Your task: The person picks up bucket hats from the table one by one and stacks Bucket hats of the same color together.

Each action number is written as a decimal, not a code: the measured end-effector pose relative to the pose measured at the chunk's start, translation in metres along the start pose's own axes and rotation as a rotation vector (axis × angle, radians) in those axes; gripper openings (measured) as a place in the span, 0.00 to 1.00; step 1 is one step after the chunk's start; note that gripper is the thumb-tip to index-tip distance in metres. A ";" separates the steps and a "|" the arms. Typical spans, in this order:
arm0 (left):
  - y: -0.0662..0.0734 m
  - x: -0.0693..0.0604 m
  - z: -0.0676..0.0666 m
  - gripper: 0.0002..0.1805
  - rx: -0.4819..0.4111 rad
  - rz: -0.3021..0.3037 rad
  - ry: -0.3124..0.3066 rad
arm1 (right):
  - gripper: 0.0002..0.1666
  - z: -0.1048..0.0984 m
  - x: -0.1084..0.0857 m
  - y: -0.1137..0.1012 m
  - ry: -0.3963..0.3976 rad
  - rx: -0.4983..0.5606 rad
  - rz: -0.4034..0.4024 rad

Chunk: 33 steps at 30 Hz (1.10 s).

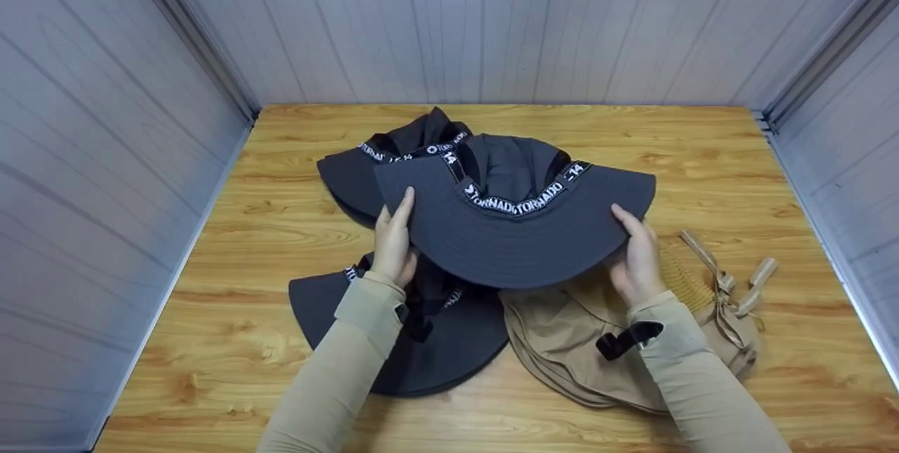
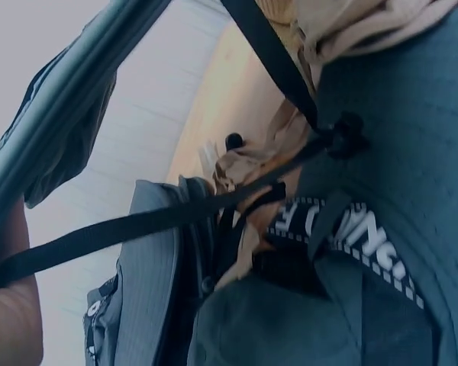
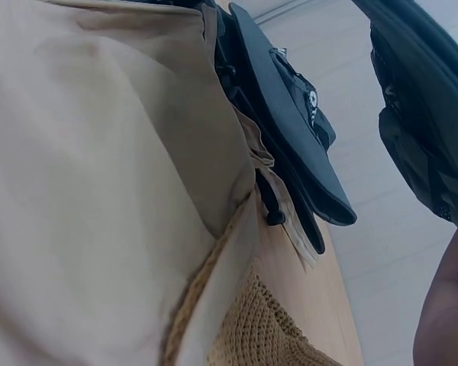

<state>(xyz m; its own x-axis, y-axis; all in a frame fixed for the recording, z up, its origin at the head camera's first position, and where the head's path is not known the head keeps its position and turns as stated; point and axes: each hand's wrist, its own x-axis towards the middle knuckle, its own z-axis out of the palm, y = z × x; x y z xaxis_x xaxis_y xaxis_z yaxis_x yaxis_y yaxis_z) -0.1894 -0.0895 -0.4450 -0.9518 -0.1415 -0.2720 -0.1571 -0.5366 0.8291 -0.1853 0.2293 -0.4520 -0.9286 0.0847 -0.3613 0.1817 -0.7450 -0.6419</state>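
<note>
Both hands hold a dark grey wide-brimmed hat [image 1: 516, 249] up over the table, its white-lettered band facing me. My left hand [image 1: 395, 239] grips the brim's left side, thumb on top. On the opposite side my right hand [image 1: 638, 256] pinches the brim, thumb also on top. Behind it to the left lies another dark hat [image 1: 351, 172]. Below the left hand rests a further dark hat [image 1: 449, 355], partly covered by the arm. Beige hats [image 1: 562, 355] lie under the right forearm. In the left wrist view a black strap [image 2: 122, 229] hangs past the left hand.
The wooden table [image 1: 189, 340] carries all the hats. A yellow-tan knitted piece [image 1: 685, 277] and beige ties [image 1: 730, 291] lie at the right of the beige hats. Pale panel walls [image 1: 477, 24] enclose the back and sides.
</note>
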 end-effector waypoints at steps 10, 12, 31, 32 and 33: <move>0.011 -0.003 -0.020 0.29 0.084 0.014 0.037 | 0.20 0.001 -0.005 0.008 -0.021 -0.085 -0.040; 0.014 -0.005 -0.025 0.31 0.094 0.009 0.035 | 0.22 0.001 -0.007 0.011 -0.029 -0.120 -0.050; 0.040 -0.019 -0.091 0.23 0.174 0.072 0.182 | 0.09 -0.002 -0.023 0.044 -0.134 -0.354 0.091; 0.041 -0.019 -0.094 0.18 0.186 0.086 0.200 | 0.08 -0.002 -0.023 0.045 -0.134 -0.359 0.089; 0.042 -0.019 -0.098 0.15 0.195 0.097 0.218 | 0.08 -0.002 -0.024 0.046 -0.135 -0.369 0.088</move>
<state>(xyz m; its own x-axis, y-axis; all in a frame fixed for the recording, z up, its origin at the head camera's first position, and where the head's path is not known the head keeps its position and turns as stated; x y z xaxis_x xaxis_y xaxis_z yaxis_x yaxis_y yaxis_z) -0.1519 -0.1913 -0.4526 -0.8893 -0.3708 -0.2677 -0.1360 -0.3446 0.9289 -0.1543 0.1943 -0.4745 -0.9339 -0.0745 -0.3497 0.3438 -0.4555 -0.8212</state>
